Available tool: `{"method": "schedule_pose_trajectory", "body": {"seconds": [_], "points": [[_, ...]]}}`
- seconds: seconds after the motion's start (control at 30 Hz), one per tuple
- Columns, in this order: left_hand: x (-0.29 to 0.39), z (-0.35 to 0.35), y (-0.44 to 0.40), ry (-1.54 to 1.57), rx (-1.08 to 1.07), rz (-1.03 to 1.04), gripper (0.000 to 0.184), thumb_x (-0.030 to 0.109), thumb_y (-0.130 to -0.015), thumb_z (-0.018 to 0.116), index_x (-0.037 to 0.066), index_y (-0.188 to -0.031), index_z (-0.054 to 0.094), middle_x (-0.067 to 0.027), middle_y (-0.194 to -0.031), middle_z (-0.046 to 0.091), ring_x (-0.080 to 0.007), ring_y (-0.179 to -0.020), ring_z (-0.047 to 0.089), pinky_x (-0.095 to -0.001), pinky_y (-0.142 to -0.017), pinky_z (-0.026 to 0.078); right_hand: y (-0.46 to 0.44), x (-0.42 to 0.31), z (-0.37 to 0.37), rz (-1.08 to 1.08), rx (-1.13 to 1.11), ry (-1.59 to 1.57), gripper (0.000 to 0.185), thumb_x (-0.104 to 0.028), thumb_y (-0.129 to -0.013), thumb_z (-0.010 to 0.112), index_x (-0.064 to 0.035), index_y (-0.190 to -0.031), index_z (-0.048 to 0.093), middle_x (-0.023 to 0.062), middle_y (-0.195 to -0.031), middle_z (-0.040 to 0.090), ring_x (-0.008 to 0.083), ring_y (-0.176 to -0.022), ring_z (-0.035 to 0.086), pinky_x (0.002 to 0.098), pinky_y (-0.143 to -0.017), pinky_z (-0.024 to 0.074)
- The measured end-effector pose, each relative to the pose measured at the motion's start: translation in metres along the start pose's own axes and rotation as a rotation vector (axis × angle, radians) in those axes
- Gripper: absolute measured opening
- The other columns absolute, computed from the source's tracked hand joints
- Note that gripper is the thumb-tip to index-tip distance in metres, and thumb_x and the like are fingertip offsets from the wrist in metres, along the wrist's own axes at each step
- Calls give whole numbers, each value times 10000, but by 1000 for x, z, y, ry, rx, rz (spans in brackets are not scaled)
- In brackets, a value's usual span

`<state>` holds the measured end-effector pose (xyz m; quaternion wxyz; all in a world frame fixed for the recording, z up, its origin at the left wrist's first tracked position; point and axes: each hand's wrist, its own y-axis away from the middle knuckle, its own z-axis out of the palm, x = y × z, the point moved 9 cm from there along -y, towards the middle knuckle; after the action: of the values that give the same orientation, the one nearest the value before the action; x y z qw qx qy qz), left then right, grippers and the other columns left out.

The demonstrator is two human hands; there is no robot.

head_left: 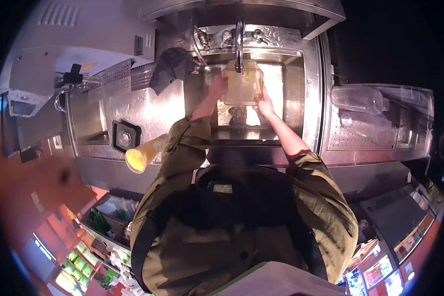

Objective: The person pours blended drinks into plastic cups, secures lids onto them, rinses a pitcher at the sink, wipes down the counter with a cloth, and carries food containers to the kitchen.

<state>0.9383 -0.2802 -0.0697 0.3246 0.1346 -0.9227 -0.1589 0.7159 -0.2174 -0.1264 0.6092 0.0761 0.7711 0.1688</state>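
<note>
Over the metal sink [293, 93], a clear, square-edged container [249, 89] is held beneath the faucet [239, 47]. The faucet's spout overlaps its upper part in the head view. My left hand [219, 87] is closed on the container's left side. Gripping the lower right corner is my right hand [266, 104], its fingers partly hidden by the wall. Whether water is running into the container is hard to tell through the glare. Below it a dark round shape shows against the bright sink floor.
Left of the sink are a dark grey cloth [171, 69], a black square lid [126, 136] with a clear centre, and a tilted clear cup [137, 160] of yellow-orange contents near my left sleeve. Two clear containers, one upper [357, 99] and one lower [366, 127], lie on the right perforated rack [338, 142].
</note>
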Motion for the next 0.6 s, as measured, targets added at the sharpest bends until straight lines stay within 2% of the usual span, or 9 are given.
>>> {"method": "schedule_pose_trajectory", "body": {"seconds": [0.07,0.13,0.23,0.3,0.4,0.43,0.47,0.5,0.6], "points": [[-16,-33,1,-46,1,-144,353,248,-829,584,57,-1126,581,-222,-1018,636,-368,-974,609,-460,-789,502,-15,11,46,98,-151,-457,769,50,-800,468,-182,-1481,196,105,-1237,536,160,-1021,552,280,-912,417],[-21,-59,9,-77,-2,-182,401,263,-805,615,43,-1136,569,-241,-1060,616,-383,-1013,588,-469,-842,485,-4,-13,62,59,-139,-324,656,30,-810,456,-123,-1430,310,95,-1037,595,177,-881,584,298,-834,453],[19,-113,38,-164,9,-105,442,254,-792,643,18,-1155,554,-259,-1130,579,-389,-1081,552,-450,-910,457,7,11,98,361,-207,-540,583,-12,-804,455,-86,-1377,376,84,-825,582,193,-731,582,366,-695,489],[56,-154,83,-111,220,146,408,227,-822,615,26,-1172,553,-255,-1201,539,-399,-1112,524,-439,-946,430,12,56,111,531,-158,-740,564,-32,-794,450,-68,-1355,395,82,-754,557,199,-673,582,400,-609,497],[128,-249,208,-3,324,343,331,148,-844,595,-2,-1136,554,-235,-1226,522,-385,-1114,520,-424,-959,411,45,15,93,635,-225,-664,590,-89,-787,459,-96,-1372,379,92,-790,593,180,-686,613,405,-571,516],[123,-277,243,17,378,303,317,118,-834,608,12,-1129,561,-216,-1215,533,-374,-1111,524,-401,-929,433,42,22,88,592,-264,-691,609,-110,-783,463,-101,-1385,366,95,-797,603,178,-692,618,404,-568,519],[116,-305,275,57,390,181,314,120,-877,583,50,-1182,573,-122,-1257,535,-234,-1108,552,-336,-901,461,42,27,85,550,-298,-719,629,-130,-780,467,-105,-1398,353,97,-803,613,176,-698,623,402,-565,522],[95,-334,306,201,476,118,304,121,-886,580,38,-1178,578,-96,-1233,550,-188,-1080,547,-305,-882,457,55,6,68,606,-301,-541,694,-166,-762,458,-126,-1436,299,104,-813,633,163,-692,622,397,-575,529],[-19,-425,378,-101,840,-152,264,72,-886,539,27,-1140,596,-78,-1030,648,-141,-925,587,-265,-804,460,49,-22,52,545,-481,-414,727,-187,-754,449,-151,-1456,264,97,-780,621,178,-693,628,390,-582,526]]}}
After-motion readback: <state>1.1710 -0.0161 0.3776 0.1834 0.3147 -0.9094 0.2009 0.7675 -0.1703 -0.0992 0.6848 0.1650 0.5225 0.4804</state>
